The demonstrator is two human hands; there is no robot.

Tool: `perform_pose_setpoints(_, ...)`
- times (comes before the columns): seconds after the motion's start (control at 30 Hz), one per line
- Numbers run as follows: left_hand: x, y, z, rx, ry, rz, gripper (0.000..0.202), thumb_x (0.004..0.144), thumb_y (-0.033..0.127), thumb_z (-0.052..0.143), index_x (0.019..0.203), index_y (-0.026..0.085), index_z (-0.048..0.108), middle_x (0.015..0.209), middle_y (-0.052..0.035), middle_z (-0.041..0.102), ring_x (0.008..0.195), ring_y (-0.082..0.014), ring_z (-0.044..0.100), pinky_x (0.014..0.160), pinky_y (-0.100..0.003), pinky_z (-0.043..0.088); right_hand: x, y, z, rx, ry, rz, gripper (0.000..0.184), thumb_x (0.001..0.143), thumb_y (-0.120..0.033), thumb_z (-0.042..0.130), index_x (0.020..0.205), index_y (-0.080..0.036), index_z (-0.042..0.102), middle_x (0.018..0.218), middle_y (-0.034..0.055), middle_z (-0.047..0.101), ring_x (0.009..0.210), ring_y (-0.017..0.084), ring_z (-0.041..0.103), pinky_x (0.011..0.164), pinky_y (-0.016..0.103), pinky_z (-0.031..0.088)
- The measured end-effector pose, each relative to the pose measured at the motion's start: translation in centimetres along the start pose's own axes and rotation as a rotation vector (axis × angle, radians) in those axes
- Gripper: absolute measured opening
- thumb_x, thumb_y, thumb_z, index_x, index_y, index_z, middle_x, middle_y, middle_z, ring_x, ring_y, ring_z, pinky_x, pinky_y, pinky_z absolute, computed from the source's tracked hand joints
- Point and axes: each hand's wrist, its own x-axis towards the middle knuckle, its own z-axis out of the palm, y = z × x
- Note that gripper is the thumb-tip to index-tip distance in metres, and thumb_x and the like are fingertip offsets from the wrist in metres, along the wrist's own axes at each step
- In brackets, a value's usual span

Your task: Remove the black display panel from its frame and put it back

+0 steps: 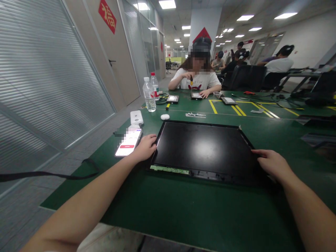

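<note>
A black display panel (204, 147) in a dark frame lies face up in front of me, with a light glare on its screen. Along its near left edge runs a strip of green circuit board (169, 170). My left hand (147, 147) is closed on the panel's left edge, fingers at the frame. At the right edge, my right hand (274, 164) grips the frame with its index finger stretched along the top and the other fingers curled below, partly hidden. Whether the panel's right side touches the table cannot be made out.
Left of the panel are a lit phone (128, 143), a white power bank (136, 118) and a small white case (165, 117). Two water bottles (149, 96) stand behind. Across the green table (183, 206), a co-worker (199, 75) holds a screwdriver over a hard drive (196, 96).
</note>
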Motion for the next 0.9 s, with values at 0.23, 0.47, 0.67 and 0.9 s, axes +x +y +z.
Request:
perform_pose_setpoints(0.23,-0.5,1.7,-1.2,-0.327,0.078,-0.128,0.046,0.091,0.024,0.056,0.127,0.022,0.085,0.149,-0.0091,0.074,0.144,-0.0366,0.064,0.127,-0.050,0.046,0.0,0.3,0.4,0.004,0.016,0.003,0.059,0.072,-0.018,0.058,0.124,-0.018,0.085,0.089,0.0129,0.082,0.083,0.030,0.076,0.076,0.037,0.055)
perform_pose_setpoints(0.47,-1.5,4.9,-2.2,-1.057,0.087,-0.502,0.051,0.088,0.018,0.072,0.138,0.023,0.080,0.089,-0.0055,0.084,0.072,-0.0217,0.079,0.061,-0.027,0.063,-0.2,0.1,-0.1,-0.030,0.015,0.033,0.055,0.077,-0.018,0.055,0.124,-0.018,0.085,0.099,0.0137,0.082,0.089,0.031,0.075,0.079,0.040,0.056)
perform_pose_setpoints(0.67,-1.6,6.0,-2.3,-1.272,0.041,-0.634,0.068,0.091,0.010,0.072,0.157,0.024,0.066,0.087,-0.0046,0.085,0.058,-0.0181,0.076,0.053,-0.025,0.061,-0.6,-0.3,-0.3,-0.068,-0.011,0.048,0.058,0.080,-0.019,0.055,0.131,-0.016,0.084,0.095,0.0149,0.081,0.089,0.033,0.074,0.081,0.041,0.056)
perform_pose_setpoints(0.9,-1.4,6.6,-2.5,-1.341,0.098,-0.701,0.063,0.098,0.006,0.062,0.159,0.022,0.063,0.085,-0.0046,0.084,0.057,-0.0160,0.075,0.053,-0.023,0.060,-0.3,0.1,0.1,-0.025,0.048,0.033,0.053,0.078,-0.018,0.056,0.122,-0.020,0.086,0.097,0.0135,0.081,0.089,0.032,0.075,0.081,0.041,0.057)
